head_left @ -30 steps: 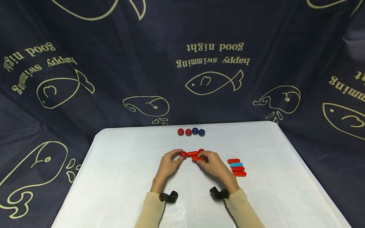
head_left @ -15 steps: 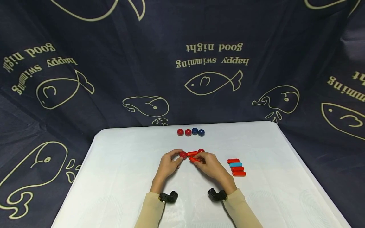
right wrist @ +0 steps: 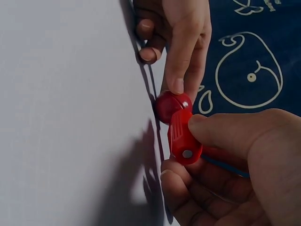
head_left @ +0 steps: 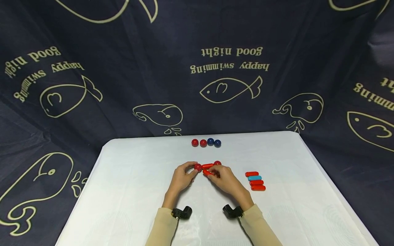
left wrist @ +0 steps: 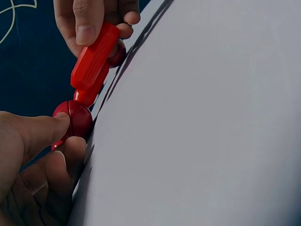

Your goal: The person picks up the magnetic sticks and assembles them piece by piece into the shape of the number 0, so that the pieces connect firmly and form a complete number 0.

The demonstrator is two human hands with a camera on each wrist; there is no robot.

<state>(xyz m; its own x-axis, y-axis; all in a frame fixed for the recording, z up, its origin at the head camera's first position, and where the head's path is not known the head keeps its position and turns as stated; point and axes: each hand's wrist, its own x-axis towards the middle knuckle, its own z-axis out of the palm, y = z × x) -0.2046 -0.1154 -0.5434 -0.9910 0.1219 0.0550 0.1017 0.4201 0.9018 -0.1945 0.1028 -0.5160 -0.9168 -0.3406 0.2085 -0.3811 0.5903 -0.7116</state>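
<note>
Between thumb and fingers, my left hand [head_left: 182,176] pinches a glossy red ball [left wrist: 80,118]. A red magnetic rod [head_left: 207,166] extends rightward from that ball to a second red ball [head_left: 217,163], partly covered by my right hand [head_left: 227,178]. That right hand grips another red rod [left wrist: 94,59] by thumb and fingers, on the near side of the first rod. In the right wrist view the held rod [right wrist: 181,134] shows a round metal disc at its near end, while its far end overlaps the pinched ball. A small red bit [left wrist: 56,145] peeks out below this ball.
Two red balls [head_left: 199,142] and two dark blue balls [head_left: 213,142] stand in a row at the white table's [head_left: 138,177] back. To the right lie several rods: red ones [head_left: 257,183] and a light blue one [head_left: 254,178]. A dark printed cloth [head_left: 197,116] hangs behind.
My right hand has shifted slightly left with its rod, bringing the rod's tip nearer the ball pinched by my left hand. The left hand has stayed in place.
</note>
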